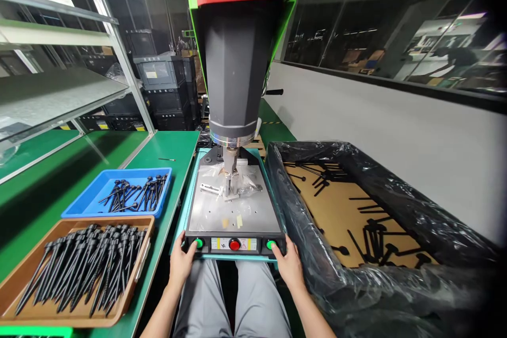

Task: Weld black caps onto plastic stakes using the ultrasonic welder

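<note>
In front of me stands a press machine with a dark tapered head point(234, 63) and a narrow metal tool point(230, 161) pointing down at a clear-plastic-covered fixture point(237, 185) on a steel base plate point(216, 219). My left hand point(182, 260) clasps the left corner of the front control panel point(206, 243), its thumb on the left green button point(198, 243). At the right corner my right hand point(290, 261) does likewise, thumb on the right green button point(271, 244). Both hands' fingers curl around the panel's sides and are partly hidden. A red button point(234, 244) sits between them.
On the green table point(174, 142) at left, a brown tray point(114, 322) and a blue tray point(95, 179) hold many black rod-like parts with knobbed heads. To the right, a box lined with black plastic point(396, 285) has similar parts on cardboard. Stacked crates point(166, 84) stand behind.
</note>
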